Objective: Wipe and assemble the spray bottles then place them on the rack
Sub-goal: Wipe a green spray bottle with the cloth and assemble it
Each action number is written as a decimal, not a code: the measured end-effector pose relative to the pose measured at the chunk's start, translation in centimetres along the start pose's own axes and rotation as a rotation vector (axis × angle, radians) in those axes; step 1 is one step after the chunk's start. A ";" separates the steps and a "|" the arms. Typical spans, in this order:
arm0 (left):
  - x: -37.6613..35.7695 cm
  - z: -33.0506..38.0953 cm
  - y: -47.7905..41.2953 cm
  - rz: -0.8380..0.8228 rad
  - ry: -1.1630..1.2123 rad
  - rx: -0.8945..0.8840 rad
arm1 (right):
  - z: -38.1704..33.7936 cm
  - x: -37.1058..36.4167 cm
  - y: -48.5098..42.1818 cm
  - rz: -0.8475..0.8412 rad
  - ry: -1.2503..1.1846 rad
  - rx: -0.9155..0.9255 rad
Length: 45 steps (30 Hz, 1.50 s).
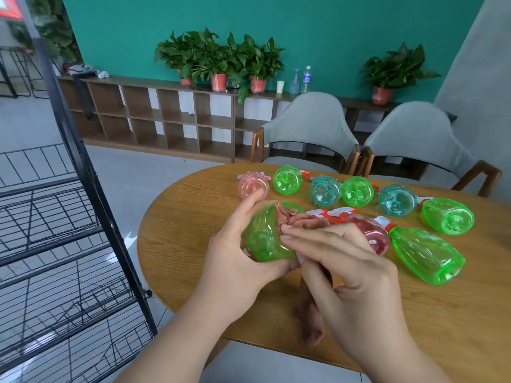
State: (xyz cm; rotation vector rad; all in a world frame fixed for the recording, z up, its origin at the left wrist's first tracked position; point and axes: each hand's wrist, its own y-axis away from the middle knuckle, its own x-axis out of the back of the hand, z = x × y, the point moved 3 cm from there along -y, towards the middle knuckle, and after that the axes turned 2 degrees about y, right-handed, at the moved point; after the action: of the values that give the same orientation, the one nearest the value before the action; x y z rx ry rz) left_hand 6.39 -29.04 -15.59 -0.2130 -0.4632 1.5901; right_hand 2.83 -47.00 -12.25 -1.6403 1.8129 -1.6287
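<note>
My left hand point(235, 255) grips a green spray bottle point(262, 236) above the table, its base turned toward me. My right hand point(343, 261) holds a pinkish-brown cloth point(298, 219) and presses it against the bottle's side; the cloth's tail point(309, 322) hangs below my hand. Several more bottles lie on the wooden table point(193, 244): a pink one point(253, 186), green ones point(287, 180) point(357, 191) point(448, 219) point(425, 255), teal ones point(325, 190) point(396, 200) and a red one point(373, 236) partly behind my right hand. White and orange spray heads point(334, 212) lie behind the cloth.
A black wire rack point(69, 217) with several shelves stands on the floor left of the table. Two grey chairs point(312, 125) point(414, 139) sit at the far side. A wooden shelf unit point(166, 120) with potted plants lines the teal wall.
</note>
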 end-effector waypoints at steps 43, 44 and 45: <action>-2.2 0.5 0.8 -0.060 -0.114 -0.085 | -0.5 1.0 -2.3 0.041 0.093 -0.004; -2.1 0.2 0.8 -0.053 -0.093 -0.068 | -0.8 0.7 -2.2 -0.004 0.064 0.034; -2.0 -0.1 0.7 -0.044 -0.073 -0.054 | -1.1 0.5 -2.1 -0.049 0.034 0.068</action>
State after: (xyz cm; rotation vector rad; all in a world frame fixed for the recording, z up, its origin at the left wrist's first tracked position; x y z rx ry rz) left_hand 5.97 -31.02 -16.20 -0.1846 -0.5644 1.5478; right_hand 3.03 -46.32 -9.97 -1.6504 1.7253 -1.7293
